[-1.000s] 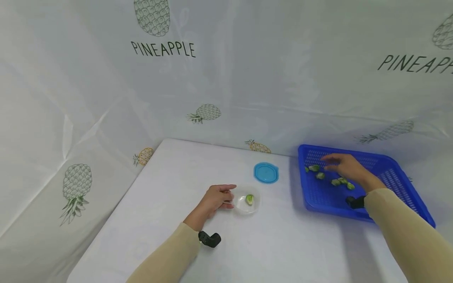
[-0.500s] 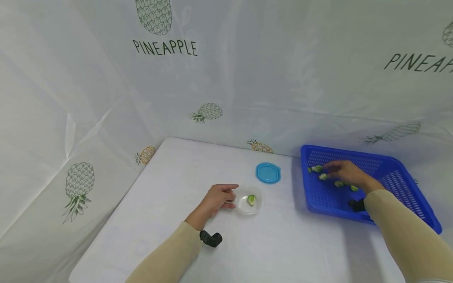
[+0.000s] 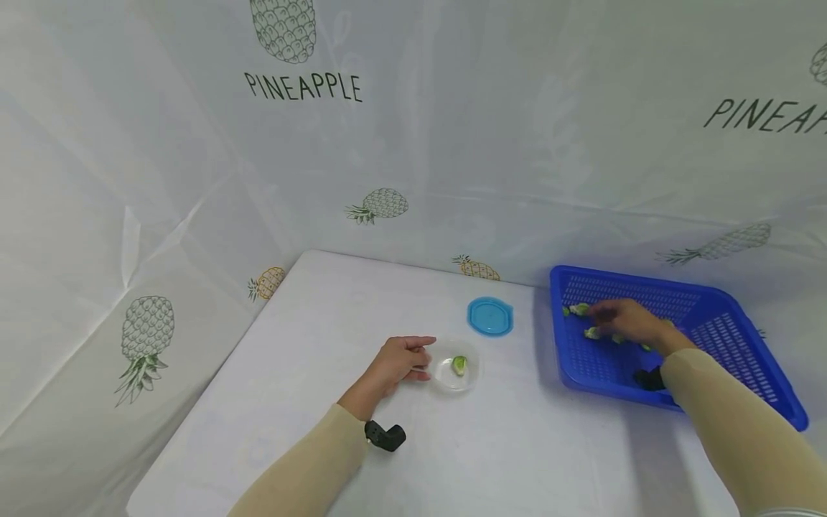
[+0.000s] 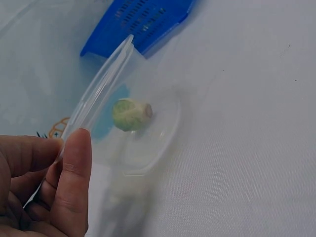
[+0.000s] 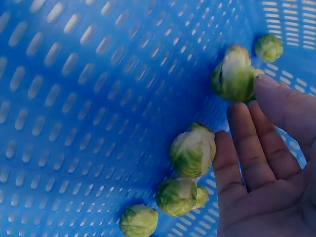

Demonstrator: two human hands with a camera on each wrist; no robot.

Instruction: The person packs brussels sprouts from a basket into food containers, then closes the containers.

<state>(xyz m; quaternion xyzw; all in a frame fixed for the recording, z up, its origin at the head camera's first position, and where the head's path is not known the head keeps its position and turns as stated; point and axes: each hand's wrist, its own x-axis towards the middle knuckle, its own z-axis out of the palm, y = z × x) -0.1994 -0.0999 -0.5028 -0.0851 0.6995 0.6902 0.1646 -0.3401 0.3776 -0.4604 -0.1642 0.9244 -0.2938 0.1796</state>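
Note:
A clear plastic bowl (image 3: 452,380) stands on the white table, tilted across the left wrist view. My left hand (image 3: 395,362) pinches its rim between thumb and fingers (image 4: 74,182). One Brussels sprout (image 4: 131,114) lies inside the bowl. Over at the right, my right hand (image 3: 623,321) reaches down into a blue perforated basket (image 3: 575,366). In the right wrist view its thumb and fingers (image 5: 249,143) are spread loosely around one Brussels sprout (image 5: 234,76), close against it, without a clear grip. Another Brussels sprout (image 5: 193,150) lies beside a fingertip, with several more in the basket.
A light blue lid (image 3: 489,317) lies flat on the table behind the bowl, left of the basket. White sheeting (image 3: 413,129) printed with pineapples rises behind and along the left side of the table (image 3: 310,316).
My right hand has lowered into the basket among the sprouts, and some sprouts have shifted. The left hand stays at the bowl's rim. The head view has shifted slightly.

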